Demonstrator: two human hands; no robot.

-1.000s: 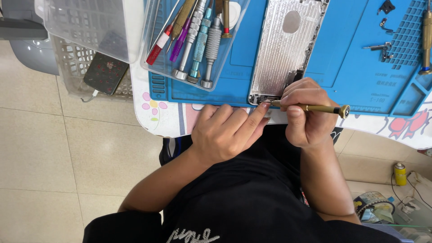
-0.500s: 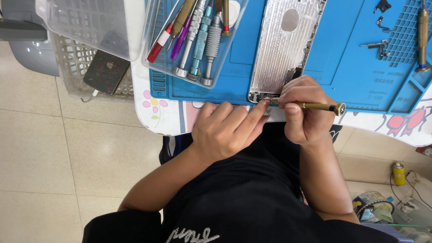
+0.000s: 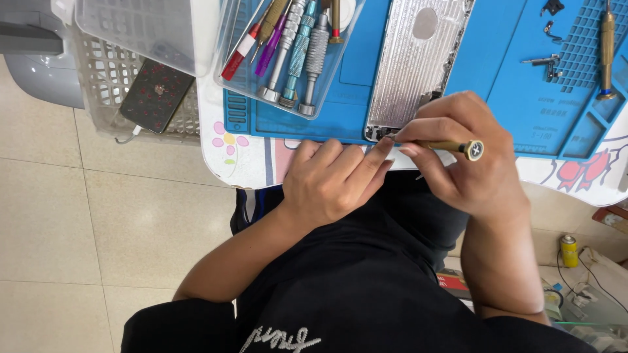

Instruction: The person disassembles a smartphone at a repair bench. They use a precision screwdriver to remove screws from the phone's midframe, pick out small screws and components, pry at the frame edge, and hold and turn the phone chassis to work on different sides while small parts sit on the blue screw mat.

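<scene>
Both hands barely moved: right hand (image 3: 468, 153) grips screwdriver (image 3: 451, 146) over blue mat (image 3: 517, 91).

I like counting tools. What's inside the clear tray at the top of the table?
The clear tray holds screwdrivers: three with silver ends, a red and white one, a purple one and gold ones. Their upper ends run out of the picture, so any more there stay unseen.

The phone housing (image 3: 415, 65) is showing bare silver metal, finely ribbed and dull. The screwdriver (image 3: 451, 146) is looking like brass — slightly shiny. The blue mat (image 3: 517, 85) is appearing matt and rubbery, the tray (image 3: 288, 98) clear glossy plastic.
</scene>
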